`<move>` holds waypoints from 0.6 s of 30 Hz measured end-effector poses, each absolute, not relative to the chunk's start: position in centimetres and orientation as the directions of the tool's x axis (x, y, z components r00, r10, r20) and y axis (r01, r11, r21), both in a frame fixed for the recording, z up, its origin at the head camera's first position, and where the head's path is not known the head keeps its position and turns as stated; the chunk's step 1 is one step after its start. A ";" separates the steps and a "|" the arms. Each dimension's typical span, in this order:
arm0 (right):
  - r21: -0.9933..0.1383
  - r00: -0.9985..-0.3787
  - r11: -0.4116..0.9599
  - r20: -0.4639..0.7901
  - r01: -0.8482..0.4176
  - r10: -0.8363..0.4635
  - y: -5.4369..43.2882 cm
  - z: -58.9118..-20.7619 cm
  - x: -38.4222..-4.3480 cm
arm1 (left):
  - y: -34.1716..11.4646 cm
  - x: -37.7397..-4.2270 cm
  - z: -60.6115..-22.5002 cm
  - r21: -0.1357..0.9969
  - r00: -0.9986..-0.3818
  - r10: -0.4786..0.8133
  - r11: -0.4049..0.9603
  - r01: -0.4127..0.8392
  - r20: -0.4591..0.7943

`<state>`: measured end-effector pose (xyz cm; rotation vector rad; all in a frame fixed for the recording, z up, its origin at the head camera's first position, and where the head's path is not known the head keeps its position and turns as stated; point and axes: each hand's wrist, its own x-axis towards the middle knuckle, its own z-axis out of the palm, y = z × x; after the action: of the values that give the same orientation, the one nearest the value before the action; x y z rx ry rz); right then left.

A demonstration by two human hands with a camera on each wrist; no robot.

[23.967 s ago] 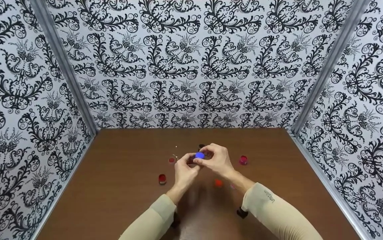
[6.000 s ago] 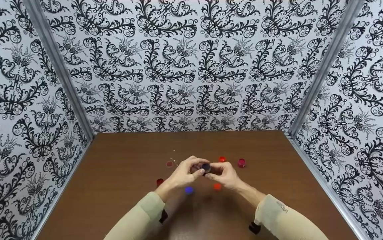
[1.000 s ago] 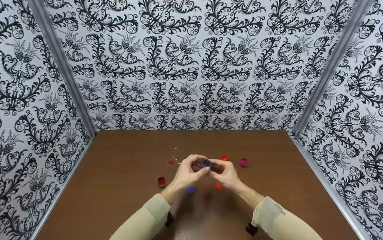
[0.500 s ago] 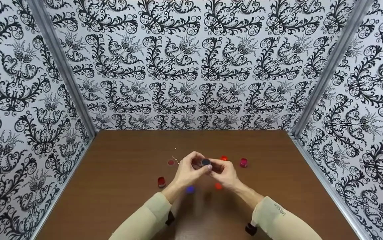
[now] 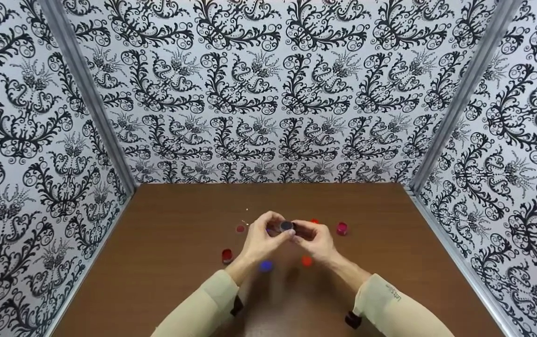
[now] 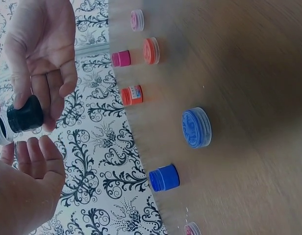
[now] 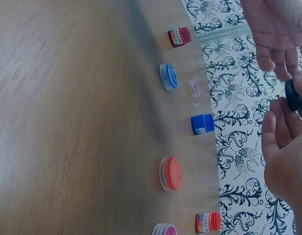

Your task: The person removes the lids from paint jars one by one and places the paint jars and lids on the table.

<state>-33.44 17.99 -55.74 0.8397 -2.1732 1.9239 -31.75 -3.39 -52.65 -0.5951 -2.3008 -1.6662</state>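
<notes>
Both hands are raised over the table, close together. My left hand (image 5: 259, 241) pinches a round clear-rimmed lid (image 6: 2, 131) with dark paint inside. My right hand (image 5: 317, 241) grips a small black paint jar (image 6: 26, 115) by its side. In the left wrist view, lid and jar are side by side, the lid's rim right at the jar's end. From the head, the lid's dark face (image 5: 286, 226) covers most of the jar. The right wrist view shows the black jar (image 7: 294, 95) at its edge, partly cut off.
On the brown table (image 5: 179, 290) stand a blue jar (image 6: 164, 178), an orange jar (image 6: 132, 95), a magenta jar (image 5: 342, 228) and a red jar (image 5: 227, 256). Loose lids lie about: blue (image 5: 266, 266), orange (image 5: 307, 260), red (image 5: 240, 229) and pink (image 6: 137, 20). Patterned walls (image 5: 268, 93) surround the table.
Long before, the hands held a blue lid; it now lies on the table, and the black jar and its lid are in hand. Over the last second the hands rose slightly and the lid tilted.
</notes>
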 end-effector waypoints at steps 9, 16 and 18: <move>-0.904 -0.897 0.093 0.393 -0.417 -0.201 18.1 -55.3 -33.8 | -3.8 -31.6 -53.2 0.817 -0.883 0.135 0.337 0.468 0.450; -0.877 -0.887 0.136 0.455 -0.461 -0.074 17.9 -54.9 -34.9 | -4.0 -31.2 -54.0 0.793 -0.879 0.132 0.386 0.471 0.458; -0.870 -0.883 0.156 0.466 -0.468 -0.055 18.0 -54.9 -35.2 | -4.0 -31.1 -54.1 0.787 -0.876 0.138 0.392 0.476 0.462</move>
<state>-35.21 17.97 -54.94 0.5022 -2.1138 1.7816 -31.15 -3.98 -54.14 -0.5350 -2.3328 -1.4792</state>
